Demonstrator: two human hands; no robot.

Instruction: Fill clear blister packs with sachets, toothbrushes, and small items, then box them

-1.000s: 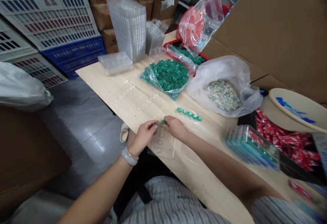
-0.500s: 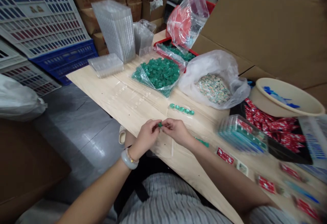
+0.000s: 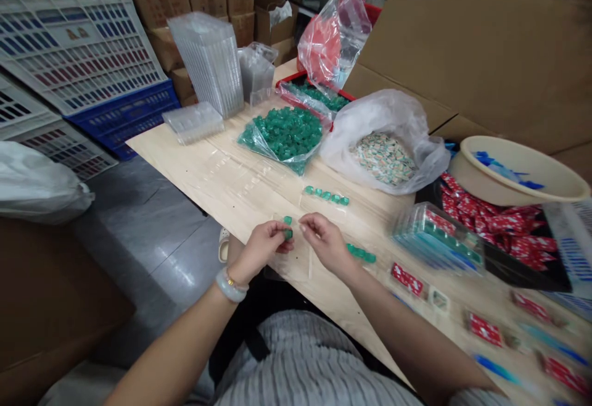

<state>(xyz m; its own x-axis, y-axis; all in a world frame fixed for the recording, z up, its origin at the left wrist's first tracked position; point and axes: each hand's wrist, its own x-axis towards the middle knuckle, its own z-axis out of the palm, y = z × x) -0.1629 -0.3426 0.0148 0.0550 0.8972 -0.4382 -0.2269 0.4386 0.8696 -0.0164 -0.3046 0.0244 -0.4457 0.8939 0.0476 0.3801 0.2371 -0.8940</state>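
My left hand is closed in a pinch on a small green plastic piece. Another green piece shows just past its fingertips; whether it is held too I cannot tell. A little to the right is my right hand, its thumb and fingers pressed together; anything between them is too small to make out. Clear plastic lies on the table under the hands. Beyond them is a row of green pieces in clear plastic. A second green row lies beside my right wrist.
Farther back are a bag of green pieces, a white bag of small patterned chips and stacked clear trays. At right are a cream basin, red packets and filled clear cases. The table edge runs at left.
My hands have parted slightly, the right one drawing away to the right. More green shows at my left fingertips. The view has shifted a little.
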